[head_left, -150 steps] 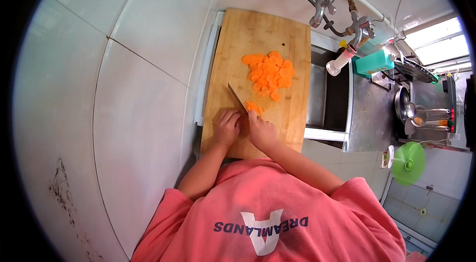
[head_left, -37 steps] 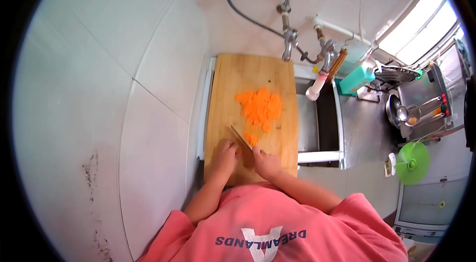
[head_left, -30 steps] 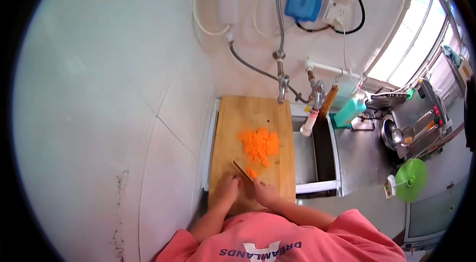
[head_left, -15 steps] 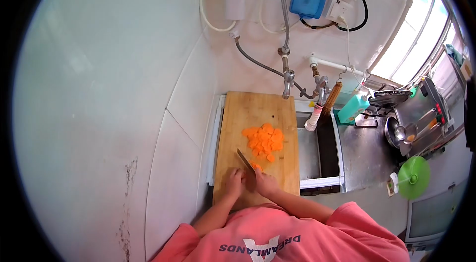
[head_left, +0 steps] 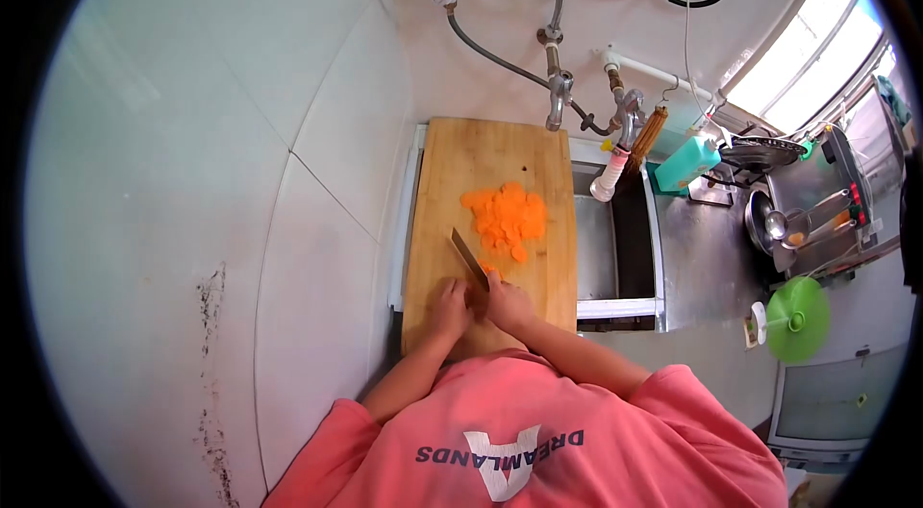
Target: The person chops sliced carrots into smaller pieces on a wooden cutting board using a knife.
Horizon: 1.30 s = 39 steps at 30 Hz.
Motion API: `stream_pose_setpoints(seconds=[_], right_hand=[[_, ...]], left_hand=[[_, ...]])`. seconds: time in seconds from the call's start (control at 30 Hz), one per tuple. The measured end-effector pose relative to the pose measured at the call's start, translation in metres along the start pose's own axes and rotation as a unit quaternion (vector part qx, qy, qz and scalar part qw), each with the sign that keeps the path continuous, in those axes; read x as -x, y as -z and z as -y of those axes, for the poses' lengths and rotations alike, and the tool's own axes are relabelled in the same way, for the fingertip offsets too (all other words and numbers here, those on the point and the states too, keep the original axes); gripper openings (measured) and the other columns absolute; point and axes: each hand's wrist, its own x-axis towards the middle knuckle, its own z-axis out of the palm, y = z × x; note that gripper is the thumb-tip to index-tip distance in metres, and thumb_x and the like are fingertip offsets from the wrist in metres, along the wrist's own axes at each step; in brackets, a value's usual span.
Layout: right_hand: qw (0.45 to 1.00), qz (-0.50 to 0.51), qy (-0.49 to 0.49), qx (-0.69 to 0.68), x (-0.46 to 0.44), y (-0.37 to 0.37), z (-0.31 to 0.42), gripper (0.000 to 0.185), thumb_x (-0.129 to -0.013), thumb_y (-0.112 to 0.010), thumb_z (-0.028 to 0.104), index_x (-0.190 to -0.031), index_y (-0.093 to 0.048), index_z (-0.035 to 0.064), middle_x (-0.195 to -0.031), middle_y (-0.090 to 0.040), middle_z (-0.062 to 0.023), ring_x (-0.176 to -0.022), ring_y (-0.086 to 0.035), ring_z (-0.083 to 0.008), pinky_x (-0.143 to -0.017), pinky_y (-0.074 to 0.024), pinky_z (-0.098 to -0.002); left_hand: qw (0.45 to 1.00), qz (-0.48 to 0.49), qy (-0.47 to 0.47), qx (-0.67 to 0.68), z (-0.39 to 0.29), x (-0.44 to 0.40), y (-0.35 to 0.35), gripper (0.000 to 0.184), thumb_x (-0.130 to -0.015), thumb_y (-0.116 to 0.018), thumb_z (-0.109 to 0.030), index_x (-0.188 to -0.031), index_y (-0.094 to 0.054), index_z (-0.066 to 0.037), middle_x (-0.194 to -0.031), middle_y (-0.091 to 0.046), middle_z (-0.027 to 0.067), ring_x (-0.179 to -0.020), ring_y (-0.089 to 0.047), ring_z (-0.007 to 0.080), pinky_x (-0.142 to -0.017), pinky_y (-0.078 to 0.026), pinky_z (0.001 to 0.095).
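A wooden cutting board (head_left: 549,277) lies before me. My right hand (head_left: 510,304) is closed around the handle of a kitchen knife (head_left: 468,258), whose dark blade slants away to the upper left. Beside it, close to the blade, my left hand (head_left: 450,306) rests on the board with curled fingers; what they hold, if anything, is hidden. A few orange carrot pieces (head_left: 490,271) show just past my right fingers, by the blade. Farther up the board lies a loose heap of sliced carrot (head_left: 508,215).
Right of the board is a sink (head_left: 596,239) below metal taps (head_left: 560,99). A steel counter (head_left: 697,258) holds a turquoise bottle (head_left: 688,165) and a pan (head_left: 760,220). A green fan (head_left: 798,319) stands at right. A tiled wall (head_left: 317,268) runs close on the left.
The view has tilted down, so the board, hands and carrots appear higher. Both hands stay close together at the near end of the board, with the knife still in the right hand.
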Motion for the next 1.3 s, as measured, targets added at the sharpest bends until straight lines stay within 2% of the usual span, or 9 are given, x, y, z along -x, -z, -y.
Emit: stream_pose_setpoints(seconds=[0.33, 0.47, 0.57, 0.73, 0.87, 1.03, 1.17, 1.23, 1.3], right_hand=[[1.0, 0.007, -0.013, 0.017, -0.008, -0.002, 0.001, 0.028, -0.078, -0.053, 0.01, -0.103, -0.041, 0.0019, -0.082, -0.063, -0.0262, -0.077, -0.062, -0.0445, -0.067, -0.0491, -0.0512], [0.998, -0.035, 0.018, 0.042, -0.01, -0.02, -0.006, 0.039, -0.073, -0.058, 0.009, -0.107, -0.04, 0.0025, -0.078, -0.063, -0.023, -0.071, -0.063, -0.0419, -0.062, -0.05, -0.0495], [0.994, -0.077, 0.04, 0.066, -0.007, -0.027, -0.008, 0.047, -0.07, -0.061, 0.008, -0.111, -0.04, 0.0026, -0.075, -0.063, -0.0212, -0.068, -0.063, -0.0401, -0.058, -0.0504, -0.0483], [0.994, -0.079, 0.03, 0.069, -0.007, -0.028, -0.007, 0.05, -0.068, -0.063, 0.008, -0.113, -0.041, 0.0029, -0.074, -0.063, -0.02, -0.065, -0.064, -0.0389, -0.056, -0.0509, -0.0473], [0.993, -0.089, 0.017, 0.078, -0.006, -0.025, -0.002, 0.047, -0.068, -0.064, 0.008, -0.11, -0.042, 0.0037, -0.075, -0.063, -0.0197, -0.065, -0.064, -0.0378, -0.057, -0.0514, -0.0468], [0.996, -0.069, 0.007, 0.056, -0.002, -0.019, -0.001, 0.046, -0.068, -0.064, 0.008, -0.108, -0.041, 0.0042, -0.081, -0.064, -0.0188, -0.069, -0.065, -0.0379, -0.059, -0.0518, -0.0463], [0.998, -0.054, 0.003, 0.04, -0.003, -0.016, -0.002, 0.05, -0.067, -0.066, 0.008, -0.109, -0.041, 0.0042, -0.084, -0.063, -0.0192, -0.072, -0.064, -0.0396, -0.061, -0.0513, -0.0472], [0.998, -0.053, 0.0, 0.036, -0.003, -0.014, -0.001, 0.05, -0.066, -0.066, 0.007, -0.109, -0.04, 0.004, -0.084, -0.063, -0.0197, -0.072, -0.063, -0.0402, -0.061, -0.051, -0.0476], [0.998, -0.062, 0.013, 0.026, -0.001, -0.014, -0.003, 0.048, -0.067, -0.065, 0.007, -0.108, -0.04, 0.0037, -0.083, -0.063, -0.0198, -0.07, -0.063, -0.0402, -0.06, -0.0507, -0.0481]], left_hand=[[0.997, -0.036, 0.047, 0.047, 0.008, -0.021, 0.003, 0.033, -0.069, -0.069, 0.001, -0.099, -0.056, -0.004, -0.1, -0.057, 0.0153, -0.092, -0.058, 0.0371, -0.076, -0.049, 0.0422], [0.997, -0.035, 0.059, 0.028, 0.012, -0.019, 0.016, 0.035, -0.068, -0.069, 0.001, -0.101, -0.058, -0.004, -0.104, -0.057, 0.0157, -0.094, -0.057, 0.0374, -0.077, -0.049, 0.0417], [0.999, -0.02, -0.018, -0.021, 0.019, -0.024, 0.014, 0.034, -0.068, -0.07, 0.0, -0.1, -0.06, -0.004, -0.105, -0.058, 0.0164, -0.094, -0.057, 0.0375, -0.077, -0.049, 0.0415], [0.998, -0.013, 0.062, 0.002, 0.012, -0.029, 0.023, 0.031, -0.061, -0.077, 0.0, -0.089, -0.064, -0.002, -0.093, -0.061, 0.0148, -0.079, -0.062, 0.0338, -0.069, -0.052, 0.0386], [0.995, 0.014, 0.076, -0.056, 0.01, -0.031, 0.029, 0.028, -0.062, -0.075, 0.001, -0.088, -0.064, -0.001, -0.09, -0.062, 0.0155, -0.081, -0.063, 0.033, -0.068, -0.052, 0.0389], [0.992, 0.073, 0.076, -0.062, 0.023, -0.034, 0.028, 0.013, -0.069, -0.066, 0.004, -0.081, -0.065, 0.0, -0.076, -0.065, 0.0156, -0.074, -0.064, 0.0315, -0.066, -0.051, 0.04], [0.991, 0.085, 0.071, -0.069, 0.023, -0.036, 0.032, 0.005, -0.072, -0.061, -0.001, -0.075, -0.064, -0.001, -0.08, -0.064, 0.0164, -0.077, -0.062, 0.0346, -0.068, -0.05, 0.0425], [0.982, 0.087, 0.154, 0.071, 0.02, -0.04, 0.034, 0.004, -0.073, -0.062, -0.002, -0.076, -0.064, -0.001, -0.076, -0.065, 0.0164, -0.074, -0.062, 0.0338, -0.065, -0.049, 0.0415], [0.983, 0.086, 0.153, 0.052, 0.017, -0.047, 0.032, 0.004, -0.073, -0.064, -0.004, -0.076, -0.064, -0.001, -0.076, -0.065, 0.0167, -0.074, -0.063, 0.033, -0.065, -0.048, 0.0407]])
